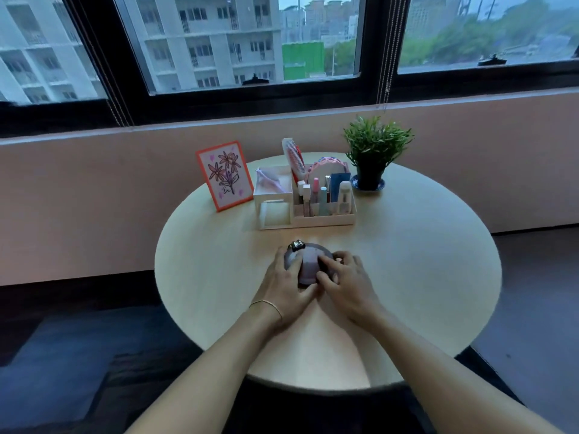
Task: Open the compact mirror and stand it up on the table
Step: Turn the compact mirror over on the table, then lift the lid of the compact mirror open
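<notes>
Two hands met on one compact mirror, a rounded purple case lying on the round bench with a small dark ornament on its far left edge. Whether its lid was lifted could not be told. The left hand curled round the case's left side, fingers bent over the top, one thin bracelet at the wrist. The right hand gripped the right side, fingertips pressed on the lid. Both forearms reached forward and converged on it. Beyond the hands stood one white organiser holding several cosmetics and one comb; to its left one framed flower drawing, to its right one potted plant.
</notes>
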